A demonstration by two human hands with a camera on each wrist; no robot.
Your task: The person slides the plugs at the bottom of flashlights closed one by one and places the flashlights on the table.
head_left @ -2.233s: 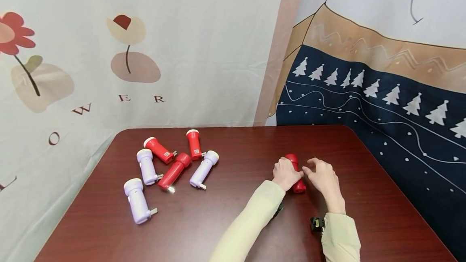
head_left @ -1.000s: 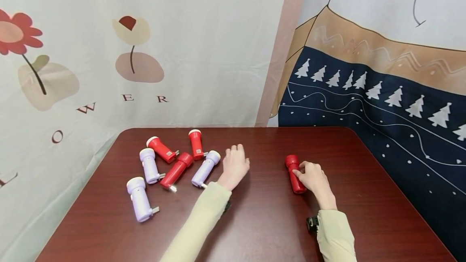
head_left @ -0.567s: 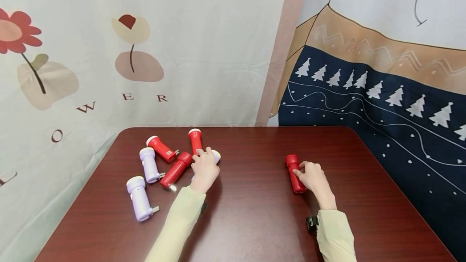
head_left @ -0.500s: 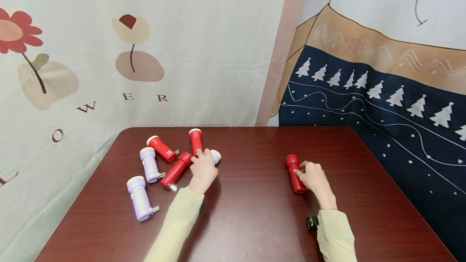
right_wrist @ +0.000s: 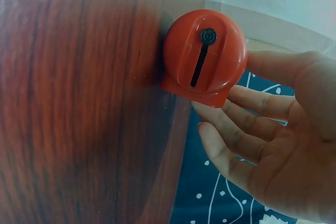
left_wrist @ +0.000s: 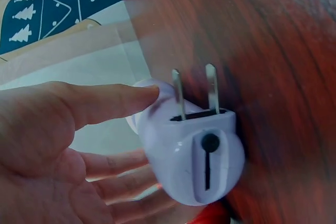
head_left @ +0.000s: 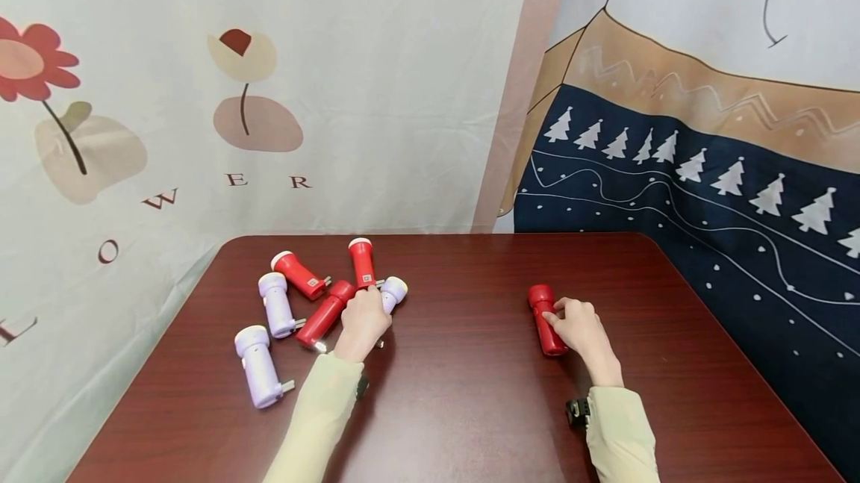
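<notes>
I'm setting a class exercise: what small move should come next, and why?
Probably, the left hand should grip the rightmost purple torch snugly: it sits between thumb and fingers, with a red torch close on its left, so a loose lift might bump that.

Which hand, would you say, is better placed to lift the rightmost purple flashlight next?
Left, I think: the left hand is right at the rightmost purple flashlight, while the right hand is farther off, touching the separate red flashlight.

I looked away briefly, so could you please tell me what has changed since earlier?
The left hand let go of the lone red flashlight and moved left to a lavender flashlight; the right hand now holds the red one. The other flashlights stayed put.
</notes>
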